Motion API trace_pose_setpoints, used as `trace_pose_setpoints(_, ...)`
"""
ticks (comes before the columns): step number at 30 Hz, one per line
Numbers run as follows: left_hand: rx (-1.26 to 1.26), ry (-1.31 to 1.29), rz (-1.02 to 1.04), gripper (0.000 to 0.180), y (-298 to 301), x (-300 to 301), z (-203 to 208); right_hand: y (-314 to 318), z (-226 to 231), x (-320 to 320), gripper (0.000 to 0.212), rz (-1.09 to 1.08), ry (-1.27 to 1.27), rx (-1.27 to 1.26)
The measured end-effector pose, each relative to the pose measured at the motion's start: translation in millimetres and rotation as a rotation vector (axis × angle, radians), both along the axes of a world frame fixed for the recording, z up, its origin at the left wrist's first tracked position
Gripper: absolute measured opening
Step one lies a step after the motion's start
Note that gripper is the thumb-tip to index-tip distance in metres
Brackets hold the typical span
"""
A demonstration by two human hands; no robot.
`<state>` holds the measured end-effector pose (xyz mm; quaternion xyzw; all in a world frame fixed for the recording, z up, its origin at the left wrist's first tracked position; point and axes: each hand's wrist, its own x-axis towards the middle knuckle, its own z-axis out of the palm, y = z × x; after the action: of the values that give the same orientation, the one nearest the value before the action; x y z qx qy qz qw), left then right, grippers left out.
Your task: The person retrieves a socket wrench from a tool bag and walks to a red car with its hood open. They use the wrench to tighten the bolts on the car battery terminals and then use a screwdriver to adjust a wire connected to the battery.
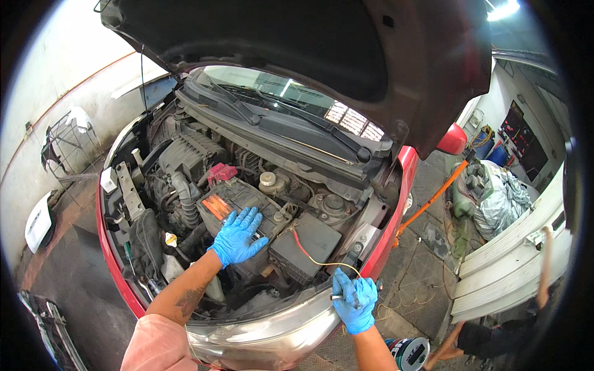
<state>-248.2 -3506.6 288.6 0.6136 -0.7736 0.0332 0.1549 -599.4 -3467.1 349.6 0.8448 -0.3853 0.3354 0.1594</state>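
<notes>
An orange rectangular label [216, 206] lies flat on the near-left part of the black battery [238, 204], which sits in the middle of the open engine bay of the red car [396, 204]; a red plastic cap [221, 172] covers the terminal at the battery's far edge. A small yellow and white sticker [171, 238] shows on a part to the left of the battery, low in the bay. The battery top is hard, matt plastic; the black fuse box [309, 244] just to its right has a smooth flat lid. Your left hand [238, 238], in a blue rubber glove, rests palm down on the battery's near edge, grip released, fingers spread flat. Your right hand [354, 302], also gloved in blue, is at the car's front right edge, grip clenched around a slim metal tool [339, 297]. A thin wire [315, 260], red then yellow, runs from the fuse box lid toward that hand. The raised bonnet [309, 55] is dark underneath.
</notes>
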Motion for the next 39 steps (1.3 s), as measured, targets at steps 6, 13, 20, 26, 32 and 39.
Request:
trace_pose_setpoints(6,0.05,0.145,0.003,0.07,37.1,10.2,16.7,-24.0,74.1,17.6,0.037,-0.017,-0.265,0.415)
trace_pose_setpoints(13,-0.082,0.185,0.291,0.069,165.4,44.3,40.3,-201.2,80.1,7.4,0.036,-0.02,-0.295,0.708)
trace_pose_setpoints(20,-0.147,0.18,0.635,0.067,274.6,62.5,5.2,-301.5,71.6,62.5,0.026,-0.109,0.161,0.225)
trace_pose_setpoints(26,-0.176,0.303,0.782,0.063,305.3,46.3,-21.5,-321.7,58.2,73.2,0.027,-0.102,0.14,0.32)
trace_pose_setpoints(32,-0.314,0.345,0.817,0.041,299.4,44.1,-12.6,-303.9,61.9,78.0,0.034,-0.146,0.212,0.147)
trace_pose_setpoints(39,-0.43,0.343,0.761,0.025,304.1,52.3,-20.9,-199.1,103.1,140.1,0.039,0.18,0.069,-0.027)
